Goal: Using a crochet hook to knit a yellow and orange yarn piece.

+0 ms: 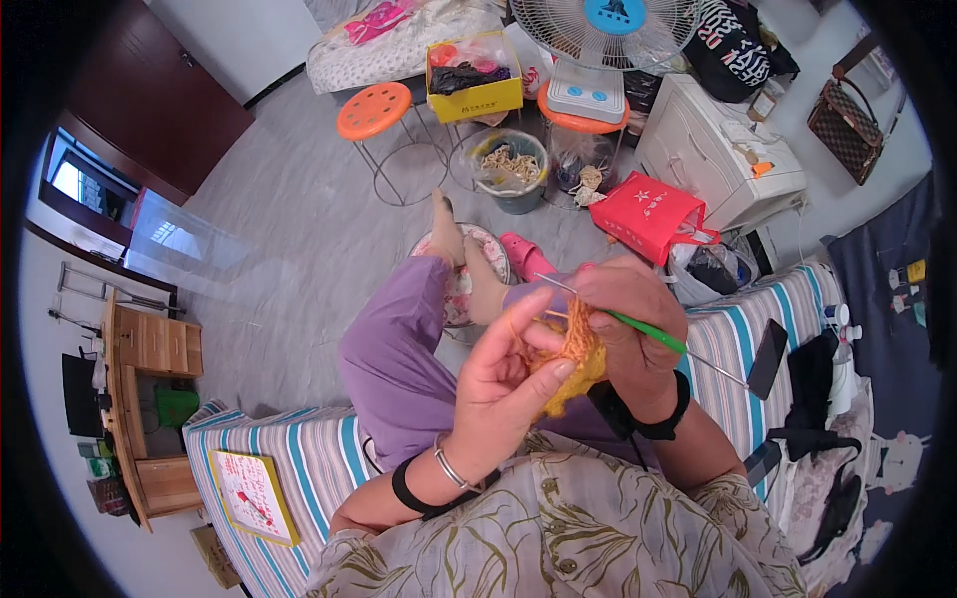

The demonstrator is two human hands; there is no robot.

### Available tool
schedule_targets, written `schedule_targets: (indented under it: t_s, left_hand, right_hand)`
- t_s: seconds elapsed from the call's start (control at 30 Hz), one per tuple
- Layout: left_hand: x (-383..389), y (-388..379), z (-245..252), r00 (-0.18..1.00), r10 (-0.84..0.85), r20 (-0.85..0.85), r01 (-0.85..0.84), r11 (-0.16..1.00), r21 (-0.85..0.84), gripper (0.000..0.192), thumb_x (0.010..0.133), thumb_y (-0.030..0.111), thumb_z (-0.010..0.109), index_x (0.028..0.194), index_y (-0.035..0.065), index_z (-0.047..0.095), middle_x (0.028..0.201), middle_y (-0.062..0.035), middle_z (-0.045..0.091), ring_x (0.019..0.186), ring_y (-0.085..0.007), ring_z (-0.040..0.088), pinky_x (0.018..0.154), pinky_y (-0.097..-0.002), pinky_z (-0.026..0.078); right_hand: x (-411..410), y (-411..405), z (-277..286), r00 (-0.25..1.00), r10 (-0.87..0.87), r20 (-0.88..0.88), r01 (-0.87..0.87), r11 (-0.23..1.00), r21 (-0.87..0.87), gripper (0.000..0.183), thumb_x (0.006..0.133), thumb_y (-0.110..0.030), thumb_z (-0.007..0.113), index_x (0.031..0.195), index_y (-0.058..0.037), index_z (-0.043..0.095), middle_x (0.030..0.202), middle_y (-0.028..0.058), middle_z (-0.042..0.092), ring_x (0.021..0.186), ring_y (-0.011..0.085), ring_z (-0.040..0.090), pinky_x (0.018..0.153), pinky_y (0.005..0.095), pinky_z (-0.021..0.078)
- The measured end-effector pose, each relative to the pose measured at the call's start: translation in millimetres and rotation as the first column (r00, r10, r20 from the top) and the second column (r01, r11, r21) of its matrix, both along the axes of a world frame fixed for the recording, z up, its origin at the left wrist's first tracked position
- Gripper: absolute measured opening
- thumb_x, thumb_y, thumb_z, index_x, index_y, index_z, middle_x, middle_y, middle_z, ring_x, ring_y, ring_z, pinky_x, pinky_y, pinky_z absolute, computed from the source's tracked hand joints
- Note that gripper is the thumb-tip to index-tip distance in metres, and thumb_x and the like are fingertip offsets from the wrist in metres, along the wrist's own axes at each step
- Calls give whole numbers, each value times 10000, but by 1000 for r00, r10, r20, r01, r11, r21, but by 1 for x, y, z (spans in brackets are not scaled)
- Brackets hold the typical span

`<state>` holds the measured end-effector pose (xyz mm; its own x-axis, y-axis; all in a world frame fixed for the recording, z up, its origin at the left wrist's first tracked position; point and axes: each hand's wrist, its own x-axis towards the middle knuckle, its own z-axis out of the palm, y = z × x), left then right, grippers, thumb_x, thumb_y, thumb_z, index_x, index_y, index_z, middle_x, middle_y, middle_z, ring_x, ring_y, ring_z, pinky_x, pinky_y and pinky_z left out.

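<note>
My left hand [501, 381] pinches a small piece of orange and yellow crochet work [579, 362] between thumb and fingers. A strand of orange yarn [516, 329] runs over its fingers. In my right hand [635, 306] is a crochet hook with a green grip [647, 330]. The hook's thin metal tip reaches left past the top edge of the work, above my left fingertips, and its metal shaft extends to the lower right. Both hands are close together above my lap. Whether the hook passes through a stitch is hidden by my fingers.
I sit on a bed with a striped sheet [321, 456]. A phone [768, 359] lies to the right, a yellow-edged box [254, 497] to the left. My feet rest on a round floral stool [456, 303]. Beyond stand a bucket [514, 198], a red bag [647, 217], an orange stool [374, 111] and a fan [546, 30].
</note>
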<state>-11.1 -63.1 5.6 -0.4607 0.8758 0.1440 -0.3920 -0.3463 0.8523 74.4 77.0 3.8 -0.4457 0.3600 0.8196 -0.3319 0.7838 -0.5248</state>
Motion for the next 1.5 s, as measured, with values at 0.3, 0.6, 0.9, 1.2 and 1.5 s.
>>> schedule_targets:
  t_s: [0.3, 0.6, 0.9, 1.2, 1.5]
  left_hand:
    - [-58, -9, 21, 559, -500, -662, 384, 863, -327, 110, 768, 100, 692, 872, 76, 722, 1221, -127, 555, 1200, -285, 450, 1055, -425, 255]
    - [-17, 11, 28, 967, -250, 51, 230, 941, 250, 976, 792, -29, 639, 1493, 168, -11, 1396, -201, 349, 1149, -234, 500, 986, -351, 388]
    - [-14, 16, 21, 998, -48, -38, 49, 999, 22, 977, 819, -82, 619, 1486, 162, -52, 957, -72, 607, 915, -109, 592, 842, -255, 481]
    - [-22, 13, 20, 996, -41, -84, 37, 998, -40, 984, 821, -73, 626, 1485, 171, -59, 948, -79, 619, 912, -107, 602, 825, -249, 485]
    - [-22, 16, 20, 988, -19, -154, 1, 993, -116, 1000, 816, -119, 591, 1480, 175, -96, 907, -66, 617, 803, -86, 600, 727, -210, 491]
  right_hand:
    - [29, 4, 13, 968, 66, -243, -186, 837, -515, 94, 898, -70, 562, 974, -16, 566, 837, 108, 600, 681, 152, 510, 609, 273, 404]
    - [18, -25, 8, 952, 174, -252, -260, 894, -366, 129, 870, -40, 587, 994, -14, 609, 909, 94, 642, 754, 183, 546, 676, 283, 423]
    - [22, -26, 4, 975, 186, -124, -223, 824, -521, 175, 851, -11, 598, 1023, 12, 622, 983, 98, 629, 877, 170, 577, 792, 271, 438]
    - [32, -11, 6, 913, 404, -58, -346, 692, -633, 197, 862, 18, 526, 1040, 24, 609, 1042, 109, 630, 977, 187, 576, 884, 313, 426]
    - [24, -2, 15, 968, 211, 136, -172, 952, -253, 194, 804, -7, 633, 996, -29, 637, 965, 100, 646, 827, 243, 618, 741, 338, 491]
